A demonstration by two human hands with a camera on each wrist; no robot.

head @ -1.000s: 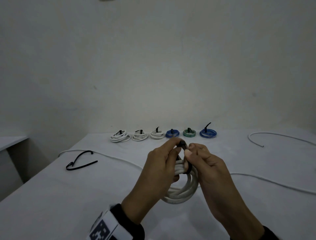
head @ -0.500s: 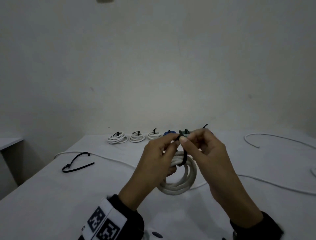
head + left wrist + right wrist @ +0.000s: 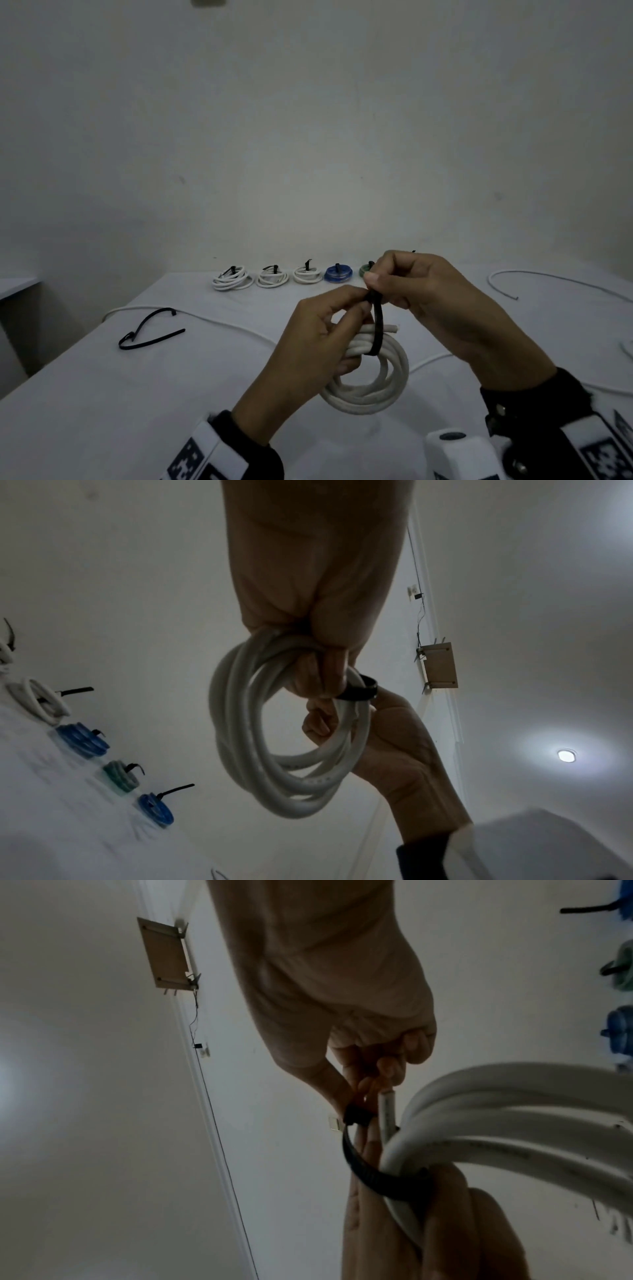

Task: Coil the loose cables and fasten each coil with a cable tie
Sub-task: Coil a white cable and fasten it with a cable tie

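A coil of thick white cable (image 3: 373, 383) hangs in the air in front of me, above the white table (image 3: 171, 394). A black cable tie (image 3: 377, 325) loops round its top. My left hand (image 3: 329, 329) grips the coil's top, with thumb and forefinger at the tie's head. My right hand (image 3: 411, 284) pinches the tie's end just above that head. In the left wrist view, the white coil (image 3: 274, 750) hangs from curled fingers with the tie (image 3: 359, 691) at its right. The right wrist view shows the tie's loop (image 3: 363, 1167) slack around the coil (image 3: 514, 1123).
Several tied coils, white (image 3: 233, 278), blue (image 3: 338, 274) and green (image 3: 365, 270), line the table's far edge. A spare black cable tie (image 3: 147, 330) lies at the left. Loose white cables (image 3: 212, 318) (image 3: 548, 279) trail across the left and right of the table.
Both hands have lifted the coil higher off the table. The right hand has drawn up and away from the left, and more of the tie's strap shows between them.
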